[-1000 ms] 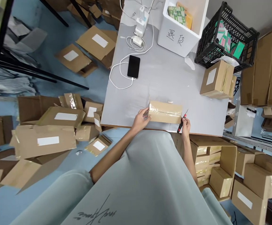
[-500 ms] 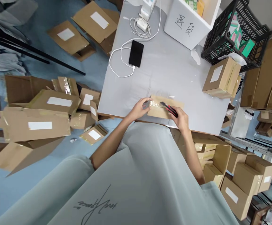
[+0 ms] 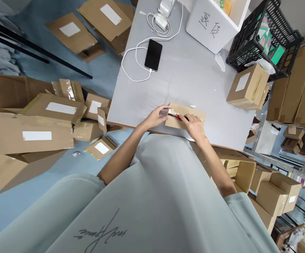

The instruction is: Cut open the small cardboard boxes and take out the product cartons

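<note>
A small cardboard box (image 3: 174, 123) with shiny clear tape along its top lies at the front edge of the grey table. My left hand (image 3: 154, 118) grips its left end, thumb and fingers curved around it. In my right hand (image 3: 195, 127) is a red and black utility knife (image 3: 178, 117), held low over the taped seam with its tip pointing left, close to my left fingers. Whether the blade is in the tape I cannot tell. The box's right part is partly covered by my right hand.
Behind the box lie a black phone (image 3: 153, 55) and its white cable. A white bin (image 3: 206, 28), a black crate (image 3: 263, 42) and a cardboard box (image 3: 243, 86) stand at the right of the table (image 3: 191, 77). Cardboard boxes (image 3: 33, 135) are piled on the left floor.
My right hand has brought the utility knife left along the taped seam and flattened over the box. My left hand stays at the box's left end. The whole view has shifted slightly.
</note>
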A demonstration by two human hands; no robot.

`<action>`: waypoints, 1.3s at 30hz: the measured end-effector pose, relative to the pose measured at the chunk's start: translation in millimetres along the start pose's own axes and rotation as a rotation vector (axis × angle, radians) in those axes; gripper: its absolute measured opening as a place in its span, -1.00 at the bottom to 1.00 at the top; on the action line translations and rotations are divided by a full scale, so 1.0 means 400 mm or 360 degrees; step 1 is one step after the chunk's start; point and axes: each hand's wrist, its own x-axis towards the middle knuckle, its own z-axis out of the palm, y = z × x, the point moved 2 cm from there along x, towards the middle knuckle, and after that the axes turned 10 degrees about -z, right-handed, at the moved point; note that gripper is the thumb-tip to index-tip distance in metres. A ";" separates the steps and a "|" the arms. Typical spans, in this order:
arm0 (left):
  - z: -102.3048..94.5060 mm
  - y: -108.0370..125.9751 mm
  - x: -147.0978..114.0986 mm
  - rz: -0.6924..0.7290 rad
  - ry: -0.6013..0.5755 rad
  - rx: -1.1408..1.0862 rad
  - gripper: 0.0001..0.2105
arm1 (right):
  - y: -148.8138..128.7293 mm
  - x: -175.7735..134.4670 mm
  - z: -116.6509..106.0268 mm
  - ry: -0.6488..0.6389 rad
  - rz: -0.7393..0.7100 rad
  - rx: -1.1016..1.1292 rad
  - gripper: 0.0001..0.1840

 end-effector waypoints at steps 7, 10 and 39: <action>-0.003 0.003 0.000 -0.0010 -0.0012 0.0002 -0.40 | -0.032 0.000 -0.023 -0.0088 0.0020 -0.0100 -0.43; -0.004 0.006 -0.002 -0.0004 -0.0013 0.0007 -0.40 | -0.042 0.000 -0.036 -0.0079 -0.0037 -0.0139 -0.42; 0.046 -0.010 -0.023 0.0038 0.0103 0.0147 -0.33 | 0.003 -0.062 -0.086 -0.0199 -0.0286 -0.0347 -0.42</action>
